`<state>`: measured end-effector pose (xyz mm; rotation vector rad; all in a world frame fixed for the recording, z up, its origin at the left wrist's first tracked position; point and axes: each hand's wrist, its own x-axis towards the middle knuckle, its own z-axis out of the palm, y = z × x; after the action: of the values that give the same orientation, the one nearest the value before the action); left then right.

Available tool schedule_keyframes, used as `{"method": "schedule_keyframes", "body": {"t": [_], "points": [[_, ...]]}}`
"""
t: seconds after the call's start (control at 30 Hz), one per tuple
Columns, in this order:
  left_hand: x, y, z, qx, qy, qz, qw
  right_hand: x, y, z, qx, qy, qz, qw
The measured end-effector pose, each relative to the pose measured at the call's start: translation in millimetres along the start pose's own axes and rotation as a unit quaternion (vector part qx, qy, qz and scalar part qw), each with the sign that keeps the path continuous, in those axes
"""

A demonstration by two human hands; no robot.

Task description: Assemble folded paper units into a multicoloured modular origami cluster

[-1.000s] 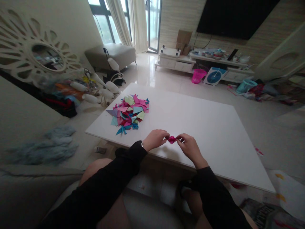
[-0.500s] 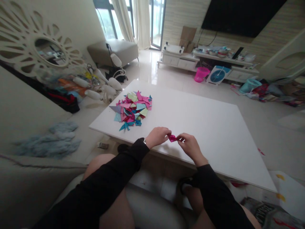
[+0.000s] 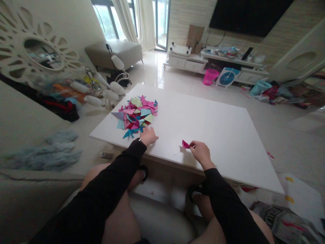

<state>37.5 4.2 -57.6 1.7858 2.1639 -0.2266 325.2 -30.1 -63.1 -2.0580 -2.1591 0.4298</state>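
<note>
- A home, by its look a living room.
- A large black television [image 3: 248, 17] hangs above a low white cabinet [image 3: 194, 66] crowded with small items [image 3: 231, 54].
- Cream curtains [image 3: 146, 28] hang beside a glass door [image 3: 161, 25].
- A padded bench [image 3: 119, 52], a grey sofa [image 3: 38, 200] and a petal-framed mirror [image 3: 43, 54] furnish it.
- A pink basket [image 3: 210, 77] and a fan [image 3: 227, 78] stand on the glossy floor [image 3: 153, 73].

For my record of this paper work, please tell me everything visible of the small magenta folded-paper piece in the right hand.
The small magenta folded-paper piece is angular, broader at one end and narrow at the other. The bare right hand pinches the narrow end; the broader end points towards the person's left. It is over the white rectangular table, near its front edge, with a shadow beside it. Fine folds are unclear.
</note>
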Motion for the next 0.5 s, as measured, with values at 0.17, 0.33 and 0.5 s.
{"method": "schedule_keyframes", "body": {"t": [0.17, 0.33, 0.5], "points": [[3.9, -4.9, 8.9, 0.003, -0.014, 0.004, 1.000, 0.8, -4.2, 3.5, -0.014, -0.005, 0.018, 1.000], [9.3, -11.2, 8.7, 0.003, -0.014, 0.008, 1.000, 3.1, -10.1, 12.1, -0.026, -0.001, 0.004, 1.000], [15.8, -14.8, 11.7, 0.000, -0.032, -0.001, 0.999, 4.5, -12.5, 16.1, -0.023, -0.024, 0.001, 0.999]]}}
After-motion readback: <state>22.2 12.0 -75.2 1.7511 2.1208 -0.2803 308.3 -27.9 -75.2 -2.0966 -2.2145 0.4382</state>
